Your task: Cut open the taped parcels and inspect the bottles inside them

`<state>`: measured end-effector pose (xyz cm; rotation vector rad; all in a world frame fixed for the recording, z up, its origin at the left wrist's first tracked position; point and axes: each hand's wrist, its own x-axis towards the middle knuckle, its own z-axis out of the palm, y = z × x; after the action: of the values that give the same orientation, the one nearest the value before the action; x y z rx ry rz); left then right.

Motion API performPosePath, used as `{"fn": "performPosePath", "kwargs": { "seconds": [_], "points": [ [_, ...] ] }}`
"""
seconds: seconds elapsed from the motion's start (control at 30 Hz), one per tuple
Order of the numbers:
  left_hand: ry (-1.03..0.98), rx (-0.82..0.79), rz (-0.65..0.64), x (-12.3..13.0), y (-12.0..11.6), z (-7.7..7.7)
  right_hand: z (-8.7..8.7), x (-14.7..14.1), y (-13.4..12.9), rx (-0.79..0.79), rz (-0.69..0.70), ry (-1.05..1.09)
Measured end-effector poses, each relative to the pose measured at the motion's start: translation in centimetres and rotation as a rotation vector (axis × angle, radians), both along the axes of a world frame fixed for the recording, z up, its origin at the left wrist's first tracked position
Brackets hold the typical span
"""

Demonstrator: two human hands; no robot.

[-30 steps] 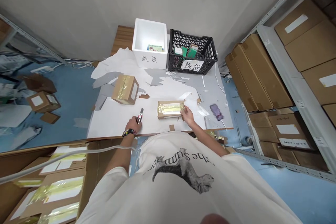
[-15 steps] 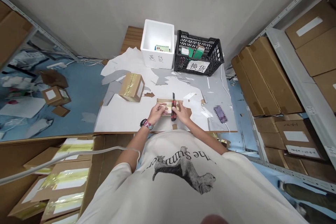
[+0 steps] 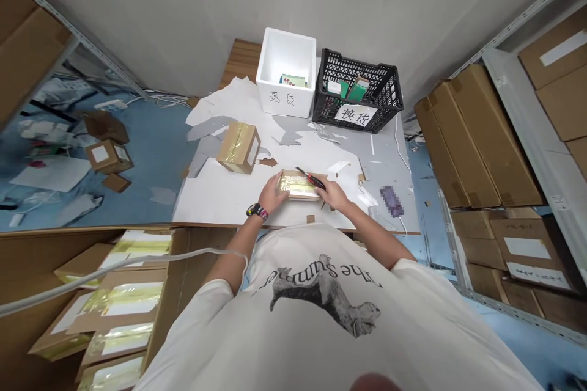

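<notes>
White bench w/ torn paper bits stands by a wall, shelves of brown boxes to the right. Small brown box w/ shiny yellow tape lies near the bench's front edge, about mid-way. Left hand cups the box's left end, fingers close around it. Right hand grips a red-and-black box cutter, its tip across the box top. Bigger taped box sits just back and left. White foam bin and black crate stand at the back edge, green packs inside.
</notes>
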<state>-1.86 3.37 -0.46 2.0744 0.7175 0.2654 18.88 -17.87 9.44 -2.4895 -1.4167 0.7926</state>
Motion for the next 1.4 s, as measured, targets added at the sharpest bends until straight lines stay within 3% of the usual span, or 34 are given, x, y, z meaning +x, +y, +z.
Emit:
{"fn": "performPosePath", "kwargs": {
  "seconds": [0.1,0.33,0.47,0.63,0.8,1.0,1.3,1.4],
  "points": [
    [0.075,-0.209,-0.035,-0.1,1.2,-0.5,1.9,1.0,0.5,-0.069,0.177,-0.034],
    [0.082,-0.169,-0.163,0.2,2.6,0.2,4.1,0.6,5.3,-0.159,0.404,-0.152],
    [0.06,-0.218,-0.149,0.3,2.9,0.3,4.5,-0.3,7.0,-0.174,0.447,-0.15],
    [0.071,-0.229,-0.115,0.3,3.0,0.0,4.6,-0.2,7.5,-0.159,0.39,-0.096],
    [0.102,-0.233,-0.119,0.2,2.9,0.2,4.7,0.8,6.7,-0.181,0.394,-0.113],
    [0.181,-0.186,-0.124,0.1,2.8,0.9,4.8,2.6,4.1,-0.37,0.442,-0.214],
    [0.252,-0.096,-0.141,0.2,2.9,1.0,8.1,4.8,-0.9,-0.517,0.413,-0.346],
    [0.252,-0.087,-0.142,0.2,2.9,1.0,8.5,4.9,-1.7,-0.531,0.415,-0.353]
  ]
}}
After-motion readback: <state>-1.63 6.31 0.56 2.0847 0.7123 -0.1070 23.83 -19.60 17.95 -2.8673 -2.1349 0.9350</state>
